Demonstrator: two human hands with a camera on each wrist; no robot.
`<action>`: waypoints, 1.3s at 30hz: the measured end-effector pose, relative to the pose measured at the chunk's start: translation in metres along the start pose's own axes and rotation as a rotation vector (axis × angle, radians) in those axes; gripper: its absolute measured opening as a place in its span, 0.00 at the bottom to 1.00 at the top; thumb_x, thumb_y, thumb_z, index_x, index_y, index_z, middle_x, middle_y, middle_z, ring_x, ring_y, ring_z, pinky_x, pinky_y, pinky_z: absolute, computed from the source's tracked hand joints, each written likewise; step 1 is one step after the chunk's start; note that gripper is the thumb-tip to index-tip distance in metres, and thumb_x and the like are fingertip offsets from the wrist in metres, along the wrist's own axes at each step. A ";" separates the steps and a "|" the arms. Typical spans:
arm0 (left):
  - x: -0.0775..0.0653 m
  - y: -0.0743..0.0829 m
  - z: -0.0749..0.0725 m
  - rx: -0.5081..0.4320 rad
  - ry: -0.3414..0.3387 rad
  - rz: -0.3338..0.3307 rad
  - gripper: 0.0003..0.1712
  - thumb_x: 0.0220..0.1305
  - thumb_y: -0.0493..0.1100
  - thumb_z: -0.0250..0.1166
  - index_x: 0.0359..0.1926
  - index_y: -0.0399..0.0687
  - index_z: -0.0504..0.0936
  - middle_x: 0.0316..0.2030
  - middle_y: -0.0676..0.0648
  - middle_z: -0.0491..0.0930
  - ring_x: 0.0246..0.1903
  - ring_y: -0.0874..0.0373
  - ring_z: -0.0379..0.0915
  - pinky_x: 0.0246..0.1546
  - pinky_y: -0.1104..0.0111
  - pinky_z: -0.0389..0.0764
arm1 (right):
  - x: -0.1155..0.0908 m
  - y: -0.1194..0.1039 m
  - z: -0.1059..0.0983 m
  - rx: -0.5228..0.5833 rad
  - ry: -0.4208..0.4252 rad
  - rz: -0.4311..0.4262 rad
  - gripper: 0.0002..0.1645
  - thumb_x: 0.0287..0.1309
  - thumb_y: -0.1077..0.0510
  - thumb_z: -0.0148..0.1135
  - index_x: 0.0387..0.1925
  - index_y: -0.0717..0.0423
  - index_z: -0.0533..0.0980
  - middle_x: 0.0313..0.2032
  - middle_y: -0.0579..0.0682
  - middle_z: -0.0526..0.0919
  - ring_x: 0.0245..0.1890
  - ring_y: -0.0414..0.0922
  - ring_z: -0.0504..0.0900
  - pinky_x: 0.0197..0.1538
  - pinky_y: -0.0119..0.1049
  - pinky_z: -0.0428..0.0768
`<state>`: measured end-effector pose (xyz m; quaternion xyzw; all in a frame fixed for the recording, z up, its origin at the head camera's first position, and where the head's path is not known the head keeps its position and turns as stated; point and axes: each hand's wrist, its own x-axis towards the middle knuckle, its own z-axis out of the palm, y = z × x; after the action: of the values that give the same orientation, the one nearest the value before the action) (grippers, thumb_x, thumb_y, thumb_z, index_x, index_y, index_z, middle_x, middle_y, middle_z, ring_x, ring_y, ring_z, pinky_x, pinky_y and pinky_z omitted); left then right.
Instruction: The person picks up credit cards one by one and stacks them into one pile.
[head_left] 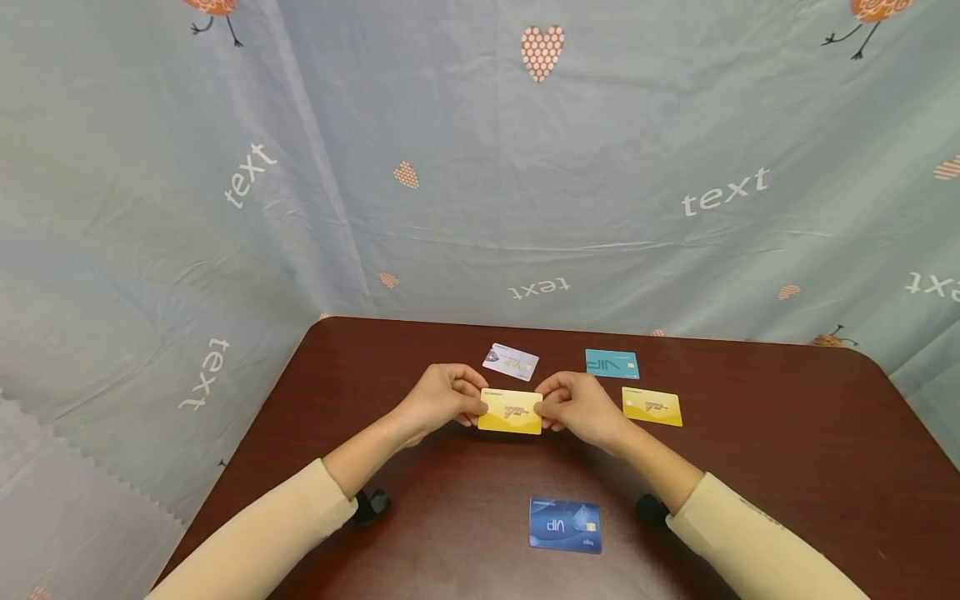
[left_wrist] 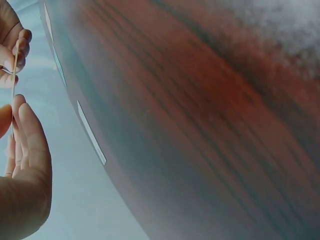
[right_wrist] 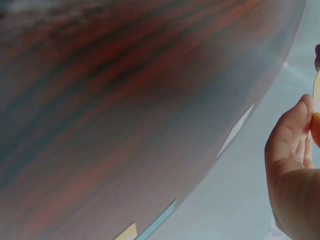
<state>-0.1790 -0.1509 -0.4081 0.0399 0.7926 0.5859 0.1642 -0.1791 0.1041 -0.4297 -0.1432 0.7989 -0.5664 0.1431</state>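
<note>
A yellow card point(head_left: 510, 412) is held up over the table between both hands, its printed face toward the head camera. The left hand point(head_left: 448, 395) pinches its left edge between thumb and fingers, and the right hand point(head_left: 581, 406) pinches the right edge the same way. In the left wrist view the card point(left_wrist: 14, 85) shows edge-on, a thin line between the two hands. At the border of the right wrist view, the right hand point(right_wrist: 295, 160) grips the card, of which only a sliver shows.
On the dark red-brown table point(head_left: 765, 467) lie a white card point(head_left: 512, 362) behind the hands, a teal card point(head_left: 611, 364) and a second yellow card point(head_left: 652, 407) to the right, and a blue card point(head_left: 565, 525) in front. A patterned cloth point(head_left: 465, 167) hangs behind the table.
</note>
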 end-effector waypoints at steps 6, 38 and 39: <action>-0.003 0.000 0.004 -0.030 -0.051 0.020 0.16 0.57 0.26 0.73 0.47 0.30 0.81 0.30 0.42 0.85 0.25 0.53 0.84 0.32 0.61 0.89 | -0.011 -0.001 -0.005 0.008 -0.010 -0.013 0.12 0.66 0.66 0.68 0.48 0.70 0.79 0.28 0.53 0.86 0.33 0.58 0.87 0.39 0.43 0.89; -0.032 0.007 0.040 -0.116 -0.184 0.048 0.14 0.55 0.25 0.74 0.43 0.29 0.82 0.26 0.43 0.83 0.23 0.54 0.83 0.32 0.61 0.89 | -0.066 0.003 -0.024 0.067 -0.031 0.043 0.15 0.67 0.62 0.70 0.48 0.69 0.79 0.30 0.55 0.86 0.32 0.54 0.86 0.37 0.38 0.88; -0.032 0.007 0.041 -0.114 -0.185 0.049 0.14 0.55 0.25 0.74 0.42 0.29 0.82 0.26 0.43 0.84 0.24 0.54 0.83 0.32 0.61 0.89 | -0.067 0.003 -0.024 0.069 -0.033 0.044 0.15 0.67 0.62 0.70 0.48 0.69 0.79 0.30 0.55 0.86 0.32 0.55 0.86 0.37 0.38 0.88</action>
<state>-0.1369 -0.1196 -0.4051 0.1037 0.7383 0.6275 0.2246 -0.1272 0.1522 -0.4206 -0.1301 0.7792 -0.5881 0.1735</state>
